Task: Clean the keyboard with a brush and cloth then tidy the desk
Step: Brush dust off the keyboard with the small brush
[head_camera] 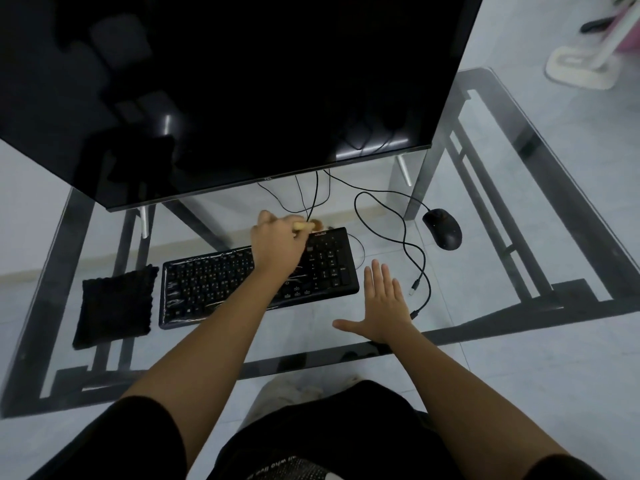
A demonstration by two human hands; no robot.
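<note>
Keyboard [207,282], mid-tabletop: brushing step apparently in hand, left hand [277,247] gripping brush [305,225] at its far edge, right hand [382,306] spread flat alongside; cloth [116,306] wipe likely follows.

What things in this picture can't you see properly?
Head view only.
The brush: mostly hidden inside the left hand, and blurred.
The keyboard: key letters too small; the left arm covers its middle.
The cables: their upper ends vanish behind the monitor.
The white object on the floor: cut off at the top right corner.
</note>
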